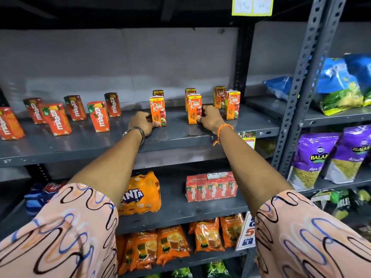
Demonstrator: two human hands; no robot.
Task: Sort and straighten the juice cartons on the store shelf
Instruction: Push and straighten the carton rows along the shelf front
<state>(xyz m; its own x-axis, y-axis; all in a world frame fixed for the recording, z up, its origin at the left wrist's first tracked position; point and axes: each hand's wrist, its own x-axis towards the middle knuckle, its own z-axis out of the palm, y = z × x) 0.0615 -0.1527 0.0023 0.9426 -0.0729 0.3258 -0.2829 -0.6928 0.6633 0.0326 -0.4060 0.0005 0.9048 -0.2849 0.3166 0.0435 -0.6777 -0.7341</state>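
Several orange Real apple cartons stand upright in pairs on the grey shelf (180,135). My left hand (141,122) grips the base of the front left Real carton (158,110). My right hand (209,118) grips the right side of the front middle Real carton (193,108). A third pair of Real cartons (232,104) stands apart at the right, near the post. Left of my hands, several red Maaza cartons (98,116) stand in a loose staggered row, turned at different angles.
A grey upright post (242,63) bounds the shelf at the right. The shelf below holds a Fanta pack (140,194) and a wrapped Maaza multipack (210,186). Snack bags (329,157) fill the neighbouring rack on the right.
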